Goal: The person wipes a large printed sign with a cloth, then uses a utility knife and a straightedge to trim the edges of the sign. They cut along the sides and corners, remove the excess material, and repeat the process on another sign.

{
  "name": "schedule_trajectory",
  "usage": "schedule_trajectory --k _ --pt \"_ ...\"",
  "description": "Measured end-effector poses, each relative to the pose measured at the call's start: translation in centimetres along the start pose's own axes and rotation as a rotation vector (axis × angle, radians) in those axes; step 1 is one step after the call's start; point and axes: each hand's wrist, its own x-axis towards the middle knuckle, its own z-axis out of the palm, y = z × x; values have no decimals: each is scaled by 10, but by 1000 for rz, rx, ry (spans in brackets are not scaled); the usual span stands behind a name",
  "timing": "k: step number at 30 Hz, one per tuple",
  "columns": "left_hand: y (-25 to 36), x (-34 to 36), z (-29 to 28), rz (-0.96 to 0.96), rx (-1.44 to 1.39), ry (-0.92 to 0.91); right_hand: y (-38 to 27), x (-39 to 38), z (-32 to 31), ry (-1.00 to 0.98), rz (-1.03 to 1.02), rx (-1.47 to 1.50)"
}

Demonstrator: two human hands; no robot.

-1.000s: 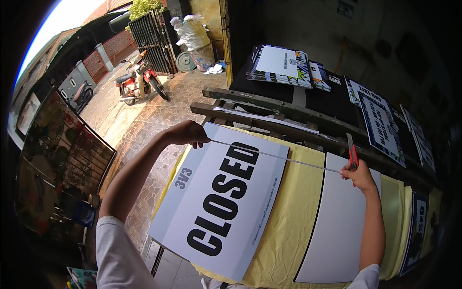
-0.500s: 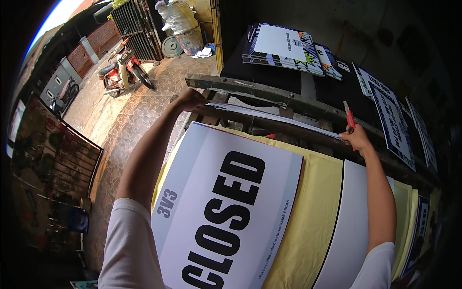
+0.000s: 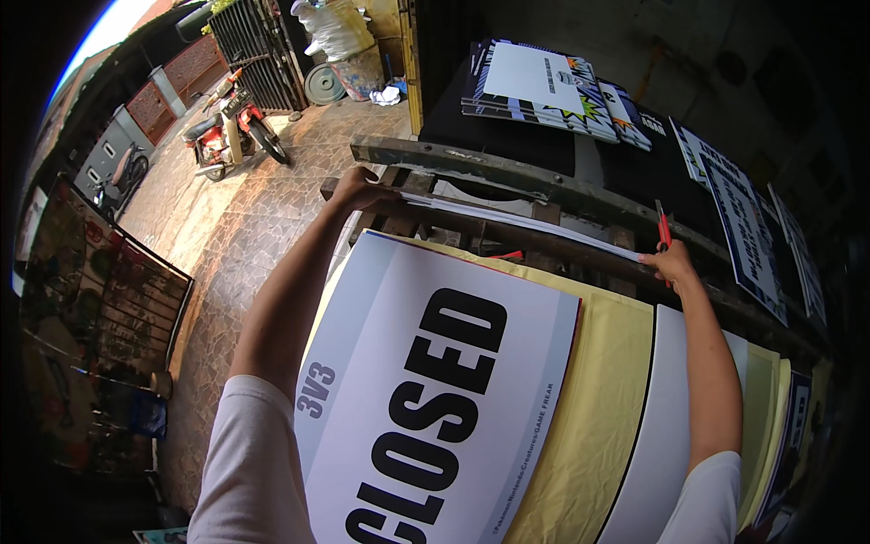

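Note:
A bundle of long, thin white strips (image 3: 521, 222) stretches between my two hands over a dark wooden frame. My left hand (image 3: 361, 189) is closed round its left end. My right hand (image 3: 671, 261) grips the right end and also holds a red utility knife (image 3: 664, 231), which points upward. Nearer to me lies a large printed sign (image 3: 435, 390) with bold black lettering and grey side bands. Yellow wrapping paper (image 3: 594, 399) shows under it, with a white board (image 3: 639, 435) to its right.
Beyond the wooden rail (image 3: 453, 164), a stack of printed boards (image 3: 535, 86) rests on a black surface. More signs (image 3: 734, 227) lean at the right. Outside on the left, a red motorcycle (image 3: 234, 127) stands on stone paving (image 3: 245, 218) near a metal gate (image 3: 258, 54).
Both hands keep hold of the strips, with only a slight shift. The knife now points more steeply upward. The view has moved a little, so the sign sits slightly further right and lower.

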Motion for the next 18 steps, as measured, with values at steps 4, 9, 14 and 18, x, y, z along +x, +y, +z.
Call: schedule_trajectory --k 4,9,14,18 --pt "-18 -12 -14 -63 -46 100 12 -1 -4 92 68 3" --pt "-10 -77 -39 -40 -277 353 73 -50 -50 256 12 141" --pt "-19 -250 -75 116 -305 415 156 -218 -103 400 -56 179" --pt "-32 -393 -83 72 -281 391 239 -368 -137 513 33 246"
